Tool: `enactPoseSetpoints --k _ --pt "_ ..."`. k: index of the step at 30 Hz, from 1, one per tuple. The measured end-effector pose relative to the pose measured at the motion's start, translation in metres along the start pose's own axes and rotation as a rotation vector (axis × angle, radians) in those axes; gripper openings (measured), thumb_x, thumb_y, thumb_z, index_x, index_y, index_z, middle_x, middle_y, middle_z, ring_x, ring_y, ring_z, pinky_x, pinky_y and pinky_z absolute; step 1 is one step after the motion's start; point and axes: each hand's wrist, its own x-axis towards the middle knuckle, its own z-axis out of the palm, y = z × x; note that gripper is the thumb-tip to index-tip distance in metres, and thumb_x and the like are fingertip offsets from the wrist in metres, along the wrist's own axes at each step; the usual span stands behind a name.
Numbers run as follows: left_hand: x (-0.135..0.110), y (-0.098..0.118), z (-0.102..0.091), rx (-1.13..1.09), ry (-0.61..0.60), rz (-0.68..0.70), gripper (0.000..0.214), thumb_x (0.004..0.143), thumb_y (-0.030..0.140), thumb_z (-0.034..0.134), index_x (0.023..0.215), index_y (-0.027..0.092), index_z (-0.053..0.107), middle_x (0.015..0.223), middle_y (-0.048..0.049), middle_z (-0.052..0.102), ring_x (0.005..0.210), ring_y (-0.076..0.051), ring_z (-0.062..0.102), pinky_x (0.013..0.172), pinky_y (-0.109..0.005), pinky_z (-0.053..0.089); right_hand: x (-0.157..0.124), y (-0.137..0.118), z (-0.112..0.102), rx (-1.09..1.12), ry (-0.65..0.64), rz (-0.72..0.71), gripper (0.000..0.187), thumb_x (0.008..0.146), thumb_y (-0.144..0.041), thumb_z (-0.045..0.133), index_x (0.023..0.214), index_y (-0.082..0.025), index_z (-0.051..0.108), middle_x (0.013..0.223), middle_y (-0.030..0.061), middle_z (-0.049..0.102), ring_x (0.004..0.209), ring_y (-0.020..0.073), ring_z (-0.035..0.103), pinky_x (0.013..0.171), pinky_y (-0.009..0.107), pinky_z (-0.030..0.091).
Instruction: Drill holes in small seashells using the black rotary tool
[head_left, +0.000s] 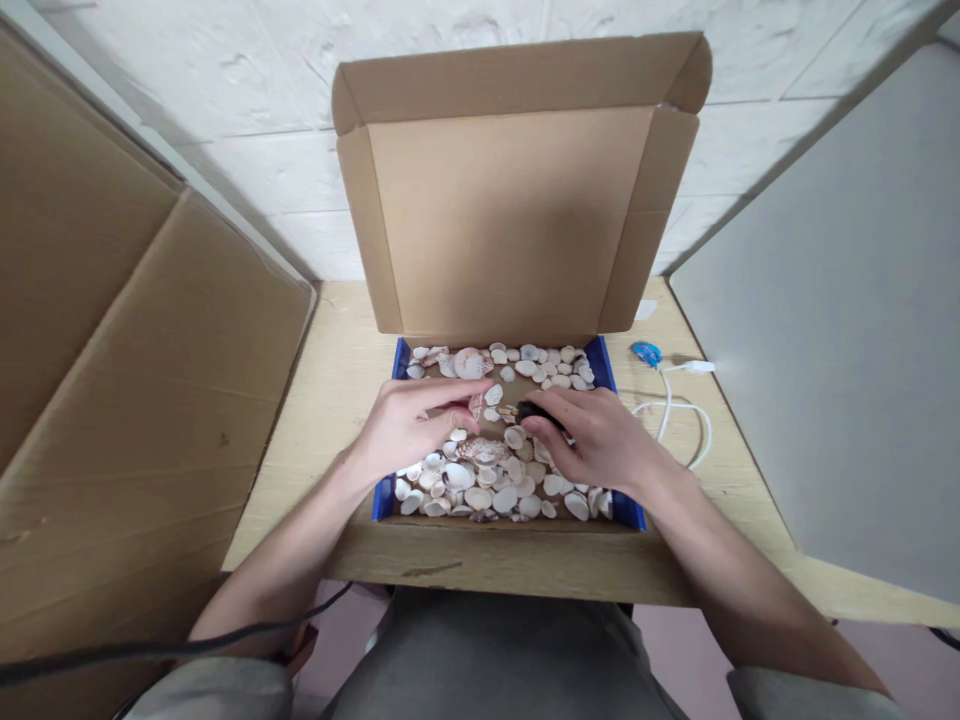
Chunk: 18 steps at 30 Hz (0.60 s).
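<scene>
Open cardboard box (600, 362), with loose shells (459, 477) spread across its floor. Over the box's middle, a pinkish shell (476, 405) is pinched between thumb and fingers of the left hand (405, 415). A black-handled tool (531, 409) is gripped by the right hand (604, 435), its tip directed leftward within the box's outline. Right of the box, a white cable (706, 430) is laid.

The box lid (510, 215) is matt brown cardboard. The seashells (459, 476) look chalky, some ridged. The black-handled tool (531, 410) has a brassy metal tip. The tabletop (337, 330) shows wood grain; the white wall (262, 165) is rough.
</scene>
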Motion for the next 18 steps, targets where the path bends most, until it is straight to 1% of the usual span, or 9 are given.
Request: enactPoseSetpoints --k 2,4,6,9,12,14,16,18 --pt "0.000 0.000 -0.001 0.018 0.010 -0.020 0.035 0.078 0.005 0.058 0.104 0.023 0.073 0.085 0.0003 0.078 0.066 -0.013 0.072 0.069 -0.024 0.061 0.001 0.000 -0.001 -0.066 0.047 -0.015 0.026 0.095 -0.032 0.043 0.093 -0.013 0.062 0.066 0.0008 0.062 0.053 0.0104 0.052 0.046 0.025 0.030" --pt "0.001 -0.001 -0.001 0.032 0.039 -0.047 0.034 0.077 0.005 0.060 0.102 0.023 0.074 0.087 -0.0007 0.078 0.069 -0.014 0.073 0.070 -0.025 0.061 0.003 0.001 -0.003 -0.151 0.120 -0.061 0.023 0.093 -0.033 0.049 0.099 -0.014 0.062 0.073 0.0024 0.066 0.059 0.0118 0.056 0.050 0.025 0.035" --pt "0.001 -0.002 -0.002 0.027 0.060 -0.074 0.035 0.075 0.005 0.061 0.102 0.023 0.074 0.091 -0.0012 0.077 0.070 -0.014 0.073 0.069 -0.025 0.061 0.005 0.002 -0.005 -0.199 0.159 -0.113 0.023 0.093 -0.032 0.053 0.106 -0.015 0.061 0.081 0.0037 0.069 0.067 0.0132 0.059 0.058 0.026 0.041" --pt "0.001 -0.004 -0.001 -0.016 0.078 -0.119 0.035 0.074 0.006 0.064 0.103 0.024 0.074 0.092 -0.0008 0.077 0.070 -0.014 0.073 0.070 -0.025 0.062 0.008 0.003 -0.008 -0.213 0.151 -0.139 0.025 0.092 -0.031 0.054 0.110 -0.014 0.059 0.085 0.0051 0.070 0.070 0.0143 0.059 0.062 0.027 0.043" --pt "0.003 -0.007 -0.001 -0.103 0.114 -0.191 0.032 0.072 0.010 0.069 0.101 0.022 0.075 0.093 -0.0023 0.077 0.072 -0.016 0.074 0.072 -0.028 0.062 0.014 0.008 -0.007 -0.205 0.118 -0.144 0.028 0.093 -0.034 0.052 0.106 -0.011 0.060 0.083 0.0065 0.069 0.071 0.0150 0.060 0.059 0.027 0.042" --pt "0.008 -0.008 -0.001 -0.162 0.148 -0.244 0.030 0.071 0.013 0.072 0.100 0.020 0.075 0.094 -0.0043 0.077 0.075 -0.019 0.074 0.075 -0.030 0.062 0.020 0.013 -0.006 -0.209 0.111 -0.143 0.032 0.094 -0.038 0.049 0.106 -0.011 0.060 0.085 0.0072 0.068 0.071 0.0154 0.061 0.058 0.027 0.041" --pt "0.014 -0.010 -0.002 -0.201 0.185 -0.293 0.031 0.069 0.013 0.074 0.100 0.018 0.075 0.093 -0.0057 0.077 0.079 -0.020 0.074 0.079 -0.032 0.061 0.027 0.019 -0.007 -0.225 0.103 -0.169 0.039 0.093 -0.045 0.049 0.107 -0.011 0.060 0.085 0.0076 0.068 0.072 0.0162 0.061 0.056 0.027 0.041" --pt "0.021 -0.013 -0.004 -0.239 0.196 -0.324 0.033 0.067 0.012 0.074 0.100 0.017 0.075 0.095 -0.0064 0.077 0.085 -0.022 0.074 0.084 -0.034 0.060 0.034 0.024 -0.009 -0.247 0.066 -0.169 0.039 0.093 -0.045 0.048 0.109 -0.012 0.060 0.087 0.0076 0.067 0.074 0.0165 0.061 0.056 0.027 0.041"
